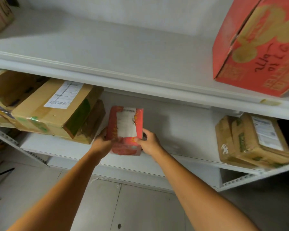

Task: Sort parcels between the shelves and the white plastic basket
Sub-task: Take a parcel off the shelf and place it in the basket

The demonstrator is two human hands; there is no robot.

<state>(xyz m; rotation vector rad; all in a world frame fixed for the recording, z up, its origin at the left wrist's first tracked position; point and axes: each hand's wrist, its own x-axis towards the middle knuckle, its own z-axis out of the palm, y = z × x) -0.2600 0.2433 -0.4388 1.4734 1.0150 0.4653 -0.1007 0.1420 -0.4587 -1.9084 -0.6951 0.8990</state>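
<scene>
You've got the small red parcel (pixel 125 129) btwn both hands on the middle shelf (pixel 182 130). It's near the front edge, just beside the stack of brown cartons (pixel 57 112) on the L and well apart from the brown box (pixel 254 140) on the R. Your L hand (pixel 101 142) curls round its L side. Your R hand (pixel 148 141) curls round the R side, thumb on top by the white label (pixel 126 125). Both hands grip it, but can't tell if it rests on the shelf or is lifted a touch.

Handling is a guess. It looks light, and prob. a wrapped pack rather than stiff board. The near end looks rounded and a bit crumpled, so expect some give. The wrap may be slick. The label's lower edge looks ragged, so don't pinch there. Take it by the long sides, fingers under, thumbs on top. One hand would likely do. Mind the big red carton (pixel 257 47) on the shelf above, R. The white basket isn't in shot.
</scene>
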